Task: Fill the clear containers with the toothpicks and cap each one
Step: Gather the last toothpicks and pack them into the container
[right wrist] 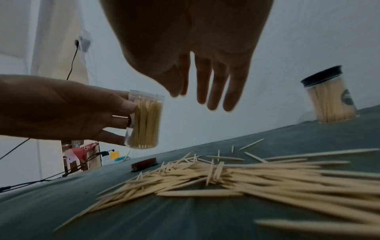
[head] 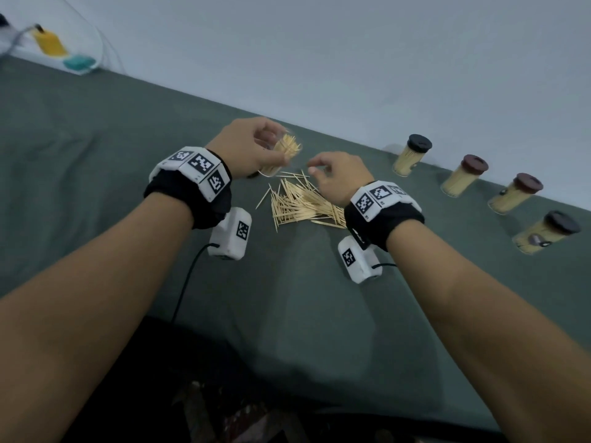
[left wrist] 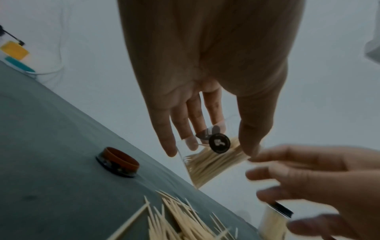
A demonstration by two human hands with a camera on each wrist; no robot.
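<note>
Left hand (head: 246, 148) grips an uncapped clear container (right wrist: 144, 120), part-filled with toothpicks, held above the cloth. Right hand (head: 339, 177) just beside it, fingers loose, holding nothing. Loose toothpicks (head: 300, 203) lie heaped under both hands. Brown cap (left wrist: 119, 161) on green cloth (head: 96, 155). Four capped containers (head: 411, 155) line the far edge against a pale wall (head: 319, 43).
</note>
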